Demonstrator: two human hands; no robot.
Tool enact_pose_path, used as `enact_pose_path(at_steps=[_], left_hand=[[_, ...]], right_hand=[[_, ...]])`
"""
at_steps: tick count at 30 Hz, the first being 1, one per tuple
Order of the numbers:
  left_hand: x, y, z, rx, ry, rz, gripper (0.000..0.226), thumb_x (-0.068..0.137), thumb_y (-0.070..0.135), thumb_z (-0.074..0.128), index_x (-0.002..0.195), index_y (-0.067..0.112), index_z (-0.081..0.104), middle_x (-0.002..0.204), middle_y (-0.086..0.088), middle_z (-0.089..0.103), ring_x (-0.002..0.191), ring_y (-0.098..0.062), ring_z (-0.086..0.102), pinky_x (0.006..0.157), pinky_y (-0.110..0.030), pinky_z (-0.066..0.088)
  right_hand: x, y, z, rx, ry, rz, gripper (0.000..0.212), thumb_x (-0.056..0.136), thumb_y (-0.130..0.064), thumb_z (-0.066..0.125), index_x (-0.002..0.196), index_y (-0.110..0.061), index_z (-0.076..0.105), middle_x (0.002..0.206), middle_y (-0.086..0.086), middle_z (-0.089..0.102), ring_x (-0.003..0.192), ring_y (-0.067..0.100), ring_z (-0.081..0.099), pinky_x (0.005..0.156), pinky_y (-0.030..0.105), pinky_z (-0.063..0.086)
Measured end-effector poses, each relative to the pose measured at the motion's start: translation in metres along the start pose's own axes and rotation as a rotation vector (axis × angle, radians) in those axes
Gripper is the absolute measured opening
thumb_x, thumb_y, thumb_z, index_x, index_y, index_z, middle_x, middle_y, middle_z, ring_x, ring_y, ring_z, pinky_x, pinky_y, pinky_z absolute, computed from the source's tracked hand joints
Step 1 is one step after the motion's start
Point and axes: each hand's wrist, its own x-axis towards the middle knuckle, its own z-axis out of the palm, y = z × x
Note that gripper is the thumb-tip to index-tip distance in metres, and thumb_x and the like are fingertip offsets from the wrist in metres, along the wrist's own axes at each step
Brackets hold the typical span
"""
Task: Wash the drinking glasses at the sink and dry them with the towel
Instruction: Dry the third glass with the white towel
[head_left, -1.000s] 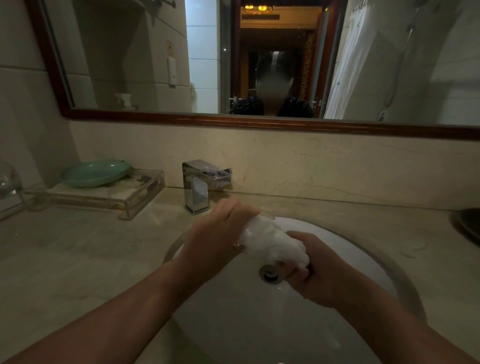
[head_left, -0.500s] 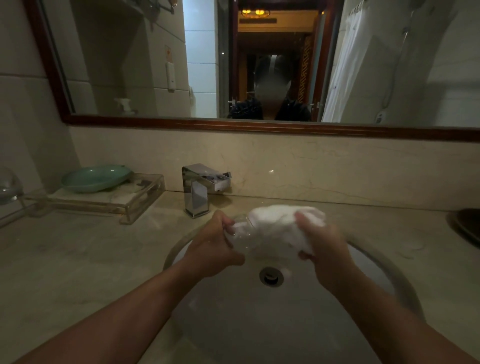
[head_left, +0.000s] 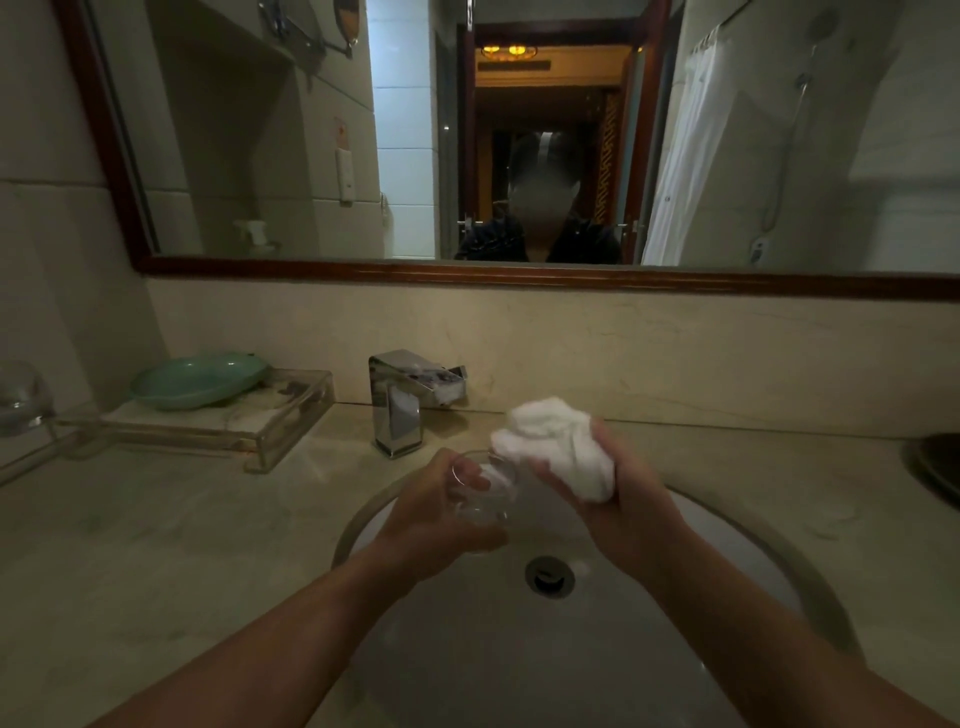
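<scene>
Over the white sink basin (head_left: 727, 540) my left hand (head_left: 436, 514) grips a clear drinking glass (head_left: 485, 488), its open rim turned up and to the right. My right hand (head_left: 618, 493) grips a bunched white towel (head_left: 556, 447) just right of the glass, with the cloth's lower edge at the rim. Another clear glass (head_left: 21, 397) stands at the far left edge of the counter.
A chrome faucet (head_left: 405, 400) stands behind the basin; the drain (head_left: 549, 576) lies below my hands. A green dish (head_left: 197, 379) rests on a clear tray (head_left: 270, 431) at the left. A dark round object (head_left: 937, 462) sits at the right edge. A framed mirror (head_left: 519, 273) spans the wall.
The towel was wrapped over the glass; my right hand has drawn it up and off to the right, leaving the glass bare in my left hand. The view tilted upward.
</scene>
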Motion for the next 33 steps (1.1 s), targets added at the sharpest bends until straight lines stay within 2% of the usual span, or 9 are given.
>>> enact_pose_path(at_steps=[2, 5, 9, 12, 18, 21, 24, 29, 33], left_hand=[[0.001, -0.001, 0.0, -0.015, 0.023, 0.004, 0.059, 0.065, 0.005, 0.096, 0.11, 0.013, 0.06, 0.108, -0.004, 0.07, 0.098, -0.022, 0.068, 0.064, -0.023, 0.058], [0.002, -0.002, -0.002, -0.033, 0.015, -0.001, 0.059, 0.064, 0.004, 0.096, 0.111, 0.012, 0.062, 0.108, -0.003, 0.068, 0.099, -0.021, 0.068, 0.067, -0.033, 0.063], [0.001, 0.001, 0.001, 0.004, -0.004, 0.024, 0.057, 0.065, 0.012, 0.097, 0.109, 0.021, 0.063, 0.108, 0.003, 0.068, 0.099, -0.014, 0.066, 0.064, -0.019, 0.058], [0.003, 0.0, 0.006, -0.035, -0.021, -0.008, 0.057, 0.064, 0.012, 0.097, 0.108, 0.025, 0.062, 0.111, 0.006, 0.066, 0.102, -0.013, 0.064, 0.066, -0.027, 0.063], [0.004, -0.007, 0.005, -0.009, 0.005, -0.065, 0.063, 0.063, 0.021, 0.097, 0.113, 0.032, 0.061, 0.112, 0.011, 0.065, 0.103, -0.007, 0.063, 0.078, -0.035, 0.064], [0.006, -0.012, 0.004, -0.001, 0.032, -0.083, 0.069, 0.062, 0.019, 0.097, 0.117, 0.032, 0.058, 0.114, 0.011, 0.063, 0.103, -0.006, 0.062, 0.072, -0.023, 0.061], [0.009, -0.016, 0.005, -0.034, 0.052, -0.083, 0.068, 0.061, 0.016, 0.098, 0.116, 0.029, 0.059, 0.113, 0.007, 0.064, 0.102, -0.01, 0.063, 0.062, -0.015, 0.056], [0.014, -0.02, 0.007, -0.058, 0.083, -0.063, 0.065, 0.064, 0.017, 0.096, 0.117, 0.027, 0.06, 0.111, 0.011, 0.065, 0.099, -0.005, 0.064, 0.07, -0.02, 0.058], [0.023, -0.026, 0.005, -0.088, 0.146, -0.042, 0.062, 0.066, 0.018, 0.096, 0.118, 0.024, 0.062, 0.113, 0.008, 0.068, 0.101, -0.011, 0.067, 0.077, -0.024, 0.057]], right_hand=[[0.019, -0.004, 0.011, -0.077, 0.058, 0.043, 0.046, 0.105, -0.046, 0.042, 0.135, -0.013, 0.052, 0.131, 0.015, 0.065, 0.12, 0.032, 0.064, 0.101, 0.045, 0.054], [0.047, -0.005, 0.011, -0.526, 0.183, 0.012, 0.05, 0.099, -0.053, 0.055, 0.129, -0.013, 0.057, 0.112, 0.008, 0.07, 0.09, 0.021, 0.069, 0.069, 0.035, 0.058], [0.066, -0.006, -0.003, -0.527, 0.123, -0.149, 0.028, 0.099, -0.005, 0.059, 0.127, 0.001, 0.058, 0.125, 0.013, 0.065, 0.102, 0.019, 0.069, 0.09, 0.03, 0.057], [0.075, 0.011, -0.018, -0.537, 0.04, -0.134, 0.037, 0.093, 0.013, 0.05, 0.127, 0.001, 0.052, 0.133, 0.013, 0.062, 0.12, 0.028, 0.063, 0.095, 0.036, 0.054], [0.095, 0.024, -0.029, -1.797, -0.204, -0.518, 0.089, 0.078, -0.053, 0.079, 0.147, -0.019, 0.036, 0.146, 0.001, 0.046, 0.123, 0.018, 0.047, 0.098, 0.031, 0.044], [0.105, 0.025, -0.018, -2.076, -0.129, -0.655, 0.087, 0.081, -0.053, 0.075, 0.151, -0.021, 0.034, 0.148, 0.002, 0.04, 0.121, 0.025, 0.041, 0.095, 0.039, 0.046], [0.119, 0.019, -0.005, -2.014, -0.053, -0.612, 0.051, 0.084, -0.032, 0.075, 0.128, -0.024, 0.051, 0.126, 0.003, 0.046, 0.105, 0.022, 0.049, 0.084, 0.035, 0.051], [0.138, 0.014, 0.01, -1.387, 0.31, -0.637, 0.017, 0.088, -0.012, 0.065, 0.091, -0.018, 0.05, 0.089, 0.001, 0.053, 0.078, 0.018, 0.051, 0.06, 0.025, 0.034], [0.14, 0.035, 0.008, -1.765, -0.241, -0.578, 0.042, 0.094, -0.02, 0.053, 0.134, -0.008, 0.055, 0.133, 0.017, 0.055, 0.122, 0.032, 0.05, 0.104, 0.036, 0.039]])
